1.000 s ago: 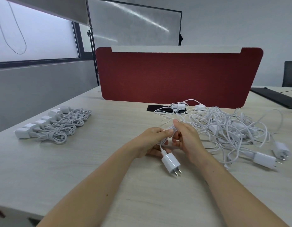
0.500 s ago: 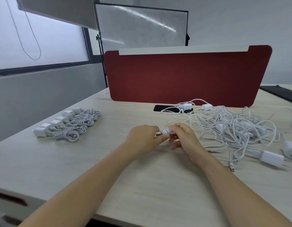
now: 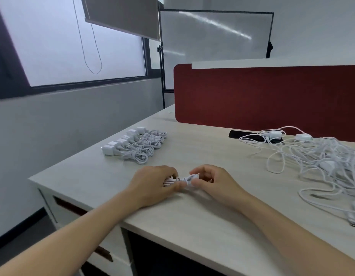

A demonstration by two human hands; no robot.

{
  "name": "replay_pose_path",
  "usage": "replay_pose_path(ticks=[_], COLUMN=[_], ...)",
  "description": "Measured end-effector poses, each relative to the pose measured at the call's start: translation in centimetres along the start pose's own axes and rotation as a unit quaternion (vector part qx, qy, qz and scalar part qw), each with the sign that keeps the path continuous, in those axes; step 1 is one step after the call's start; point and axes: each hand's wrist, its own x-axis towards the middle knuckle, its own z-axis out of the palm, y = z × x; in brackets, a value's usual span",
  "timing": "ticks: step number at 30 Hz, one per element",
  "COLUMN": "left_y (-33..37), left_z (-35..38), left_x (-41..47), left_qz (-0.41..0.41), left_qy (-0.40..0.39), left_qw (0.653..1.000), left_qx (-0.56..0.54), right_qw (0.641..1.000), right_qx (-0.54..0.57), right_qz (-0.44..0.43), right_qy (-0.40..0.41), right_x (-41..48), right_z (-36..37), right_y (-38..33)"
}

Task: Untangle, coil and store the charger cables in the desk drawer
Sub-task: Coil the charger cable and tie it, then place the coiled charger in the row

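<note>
My left hand (image 3: 152,186) and right hand (image 3: 214,182) both pinch the coiled cable (image 3: 182,180) at mid-desk (image 3: 192,220) — finished coils (image 3: 136,147) lie at ten o'clock, the tangled heap (image 3: 322,158) at two o'clock.

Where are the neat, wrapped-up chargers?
In the head view, the coiled chargers lie in a row near the left edge of the desk, beyond the left hand.

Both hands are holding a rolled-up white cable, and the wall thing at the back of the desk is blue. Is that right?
Not quite. The divider at the back of the desk is dark red, not blue, as the head view shows. The rest holds: the left hand and the right hand both hold the coiled white cable.
</note>
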Motion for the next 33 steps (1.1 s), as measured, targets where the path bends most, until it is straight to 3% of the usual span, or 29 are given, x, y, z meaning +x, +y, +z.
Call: replay_pose_path(ticks=[10,16,22,28,33], left_y=[-12.7,-16.8,-19.3,-19.6,-15.2], left_z=[-1.6,-1.0,-0.2,0.1,-0.1], left_x=[-2.3,-0.3,2.0,3.3,3.0], left_qz=[-0.015,-0.005,-0.047,-0.045,-0.030], left_qy=[0.068,0.155,0.209,0.217,0.321], left_qw=[0.997,0.987,0.976,0.972,0.946], left_qx=[0.024,0.039,0.049,0.073,-0.019], right_qw=[0.992,0.968,0.954,0.961,0.983], right_qx=[-0.117,-0.232,-0.269,-0.248,-0.083], right_qz=[-0.039,-0.087,-0.120,-0.107,-0.037], right_qy=[-0.010,0.036,0.059,0.066,0.158], right_x=[6.8,9.8,12.4,13.0,12.0], right_z=[10.7,13.0,13.9,13.7,12.1], right_y=[-2.9,-4.0,-3.5,-3.4,-3.5])
